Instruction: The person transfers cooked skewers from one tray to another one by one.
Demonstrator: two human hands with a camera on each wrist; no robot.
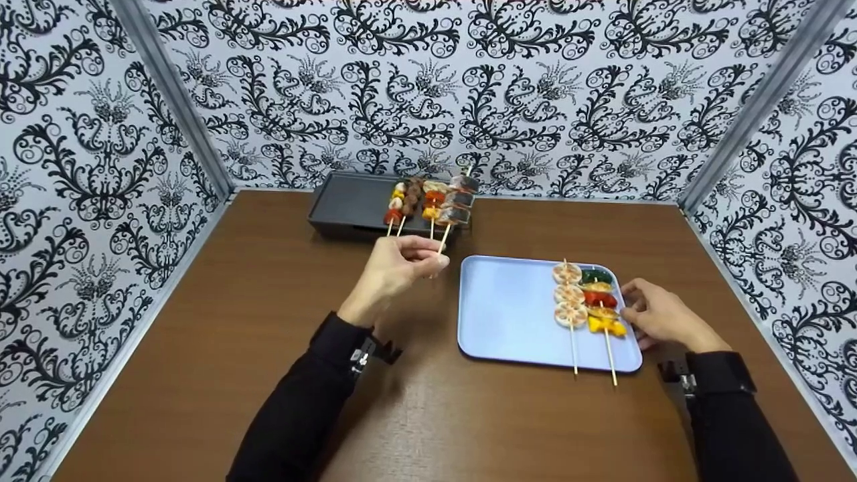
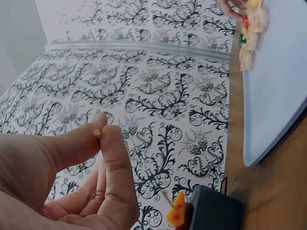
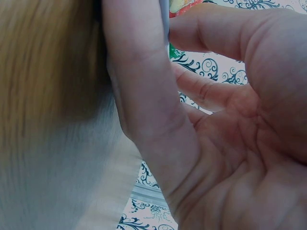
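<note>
Between thumb and fingers, my left hand (image 1: pixel 400 266) pinches the stick of a skewer with grey-skinned fish pieces (image 1: pixel 459 199); its stick end (image 2: pixel 97 133) pokes out at the fingertips in the left wrist view. The fish is over the right end of a dark grill (image 1: pixel 351 201), beside several other skewers. At the right edge of a light blue tray (image 1: pixel 505 311), my right hand (image 1: pixel 659 316) holds the rim, its thumb and fingers close around it in the right wrist view. On the tray lie a skewer of round white slices (image 1: pixel 570 294) and a vegetable skewer (image 1: pixel 600 299).
On the grill are a meatball skewer (image 1: pixel 412 197), a red, white and yellow skewer (image 1: pixel 396 204) and a red and orange skewer (image 1: pixel 434 198), their sticks pointing toward me. Patterned walls (image 1: pixel 428 87) enclose the brown table (image 1: pixel 268 301) at the back and sides.
</note>
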